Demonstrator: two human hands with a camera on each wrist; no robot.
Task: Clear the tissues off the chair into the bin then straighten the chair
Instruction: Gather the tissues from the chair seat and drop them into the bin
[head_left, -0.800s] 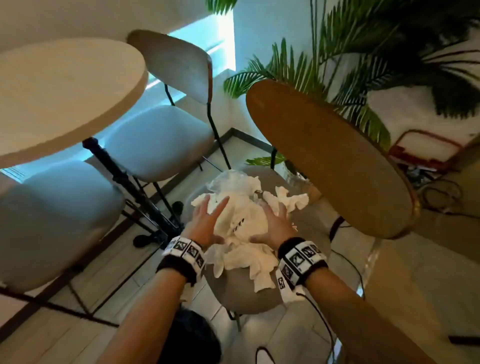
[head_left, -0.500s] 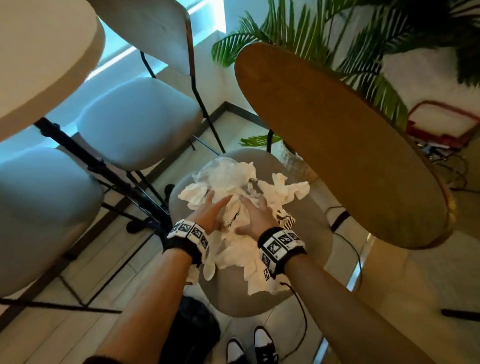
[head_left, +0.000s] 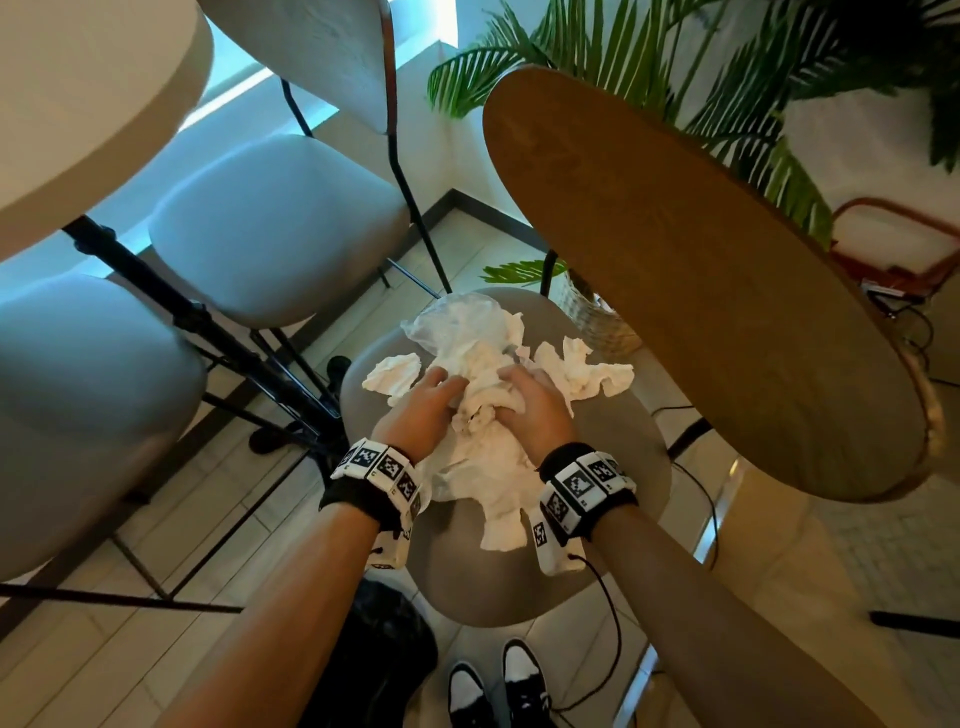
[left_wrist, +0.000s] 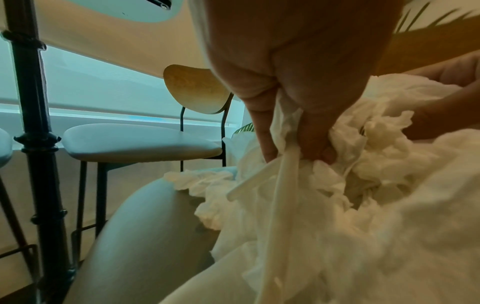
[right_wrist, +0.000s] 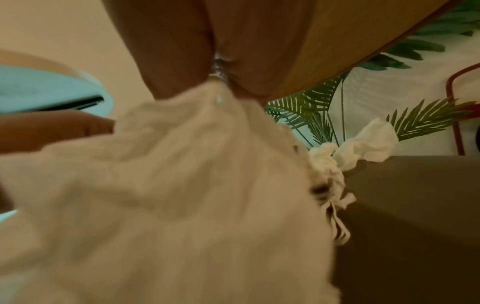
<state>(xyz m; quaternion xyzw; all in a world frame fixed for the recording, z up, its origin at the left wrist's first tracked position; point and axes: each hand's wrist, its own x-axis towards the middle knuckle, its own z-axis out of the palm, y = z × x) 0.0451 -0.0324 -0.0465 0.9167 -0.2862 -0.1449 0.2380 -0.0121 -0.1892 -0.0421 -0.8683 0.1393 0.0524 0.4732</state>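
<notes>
A heap of crumpled white tissues (head_left: 483, 452) lies on the grey seat of a chair (head_left: 618, 467) whose wooden backrest (head_left: 701, 280) leans at the right. My left hand (head_left: 426, 410) and right hand (head_left: 535, 410) grip the heap from both sides, fingers curled into it. In the left wrist view my left hand (left_wrist: 293, 148) pinches folds of tissue (left_wrist: 337, 205). Blurred tissue (right_wrist: 182, 185) fills the right wrist view under my right hand (right_wrist: 223, 67). A black bin (head_left: 374, 644) stands on the floor below my left forearm.
Loose tissues lie at the left (head_left: 392, 374) and right (head_left: 587, 369) of the heap, with a clear plastic piece (head_left: 457, 317) behind. Two other grey chairs (head_left: 275, 228) and a round table (head_left: 78, 104) stand left. A potted palm (head_left: 597, 317) stands behind.
Both hands have drawn together and curled into the middle of the tissue heap, bunching it up. The head view has tilted down, bringing my shoes and the bin into view.
</notes>
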